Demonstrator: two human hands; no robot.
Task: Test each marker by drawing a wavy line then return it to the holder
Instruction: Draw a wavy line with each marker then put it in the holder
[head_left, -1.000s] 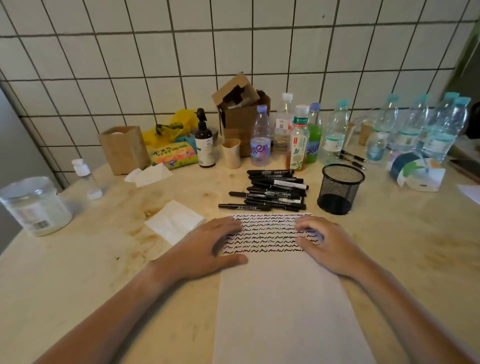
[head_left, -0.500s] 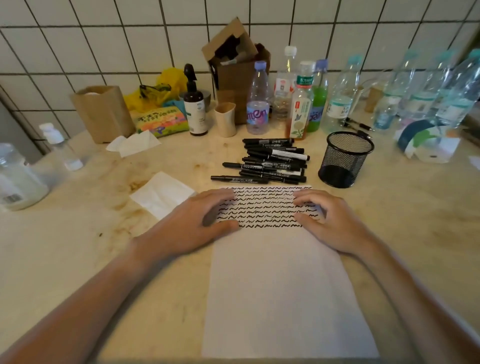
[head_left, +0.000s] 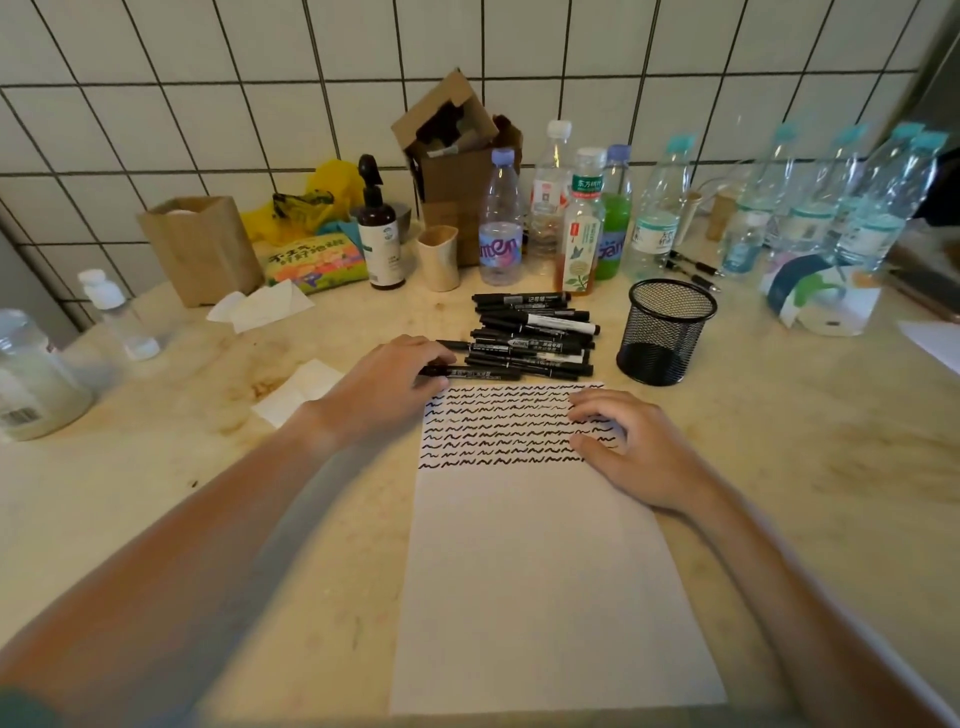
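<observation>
Person at a table, picking a marker from a pile beside a sheet of wavy lines.

Left hand (head_left: 387, 382) fingers curl onto nearest marker (head_left: 480, 372) at the pile (head_left: 535, 332), just above the paper (head_left: 540, 571). Right hand (head_left: 623, 441) rests loosely curled on paper, holding nothing. Approx. top third filled w/ wavy rows; mesh holder (head_left: 665, 332) looks empty, so every marker is yet to go in.

Head view, downward over table (head_left: 779, 467)
</observation>
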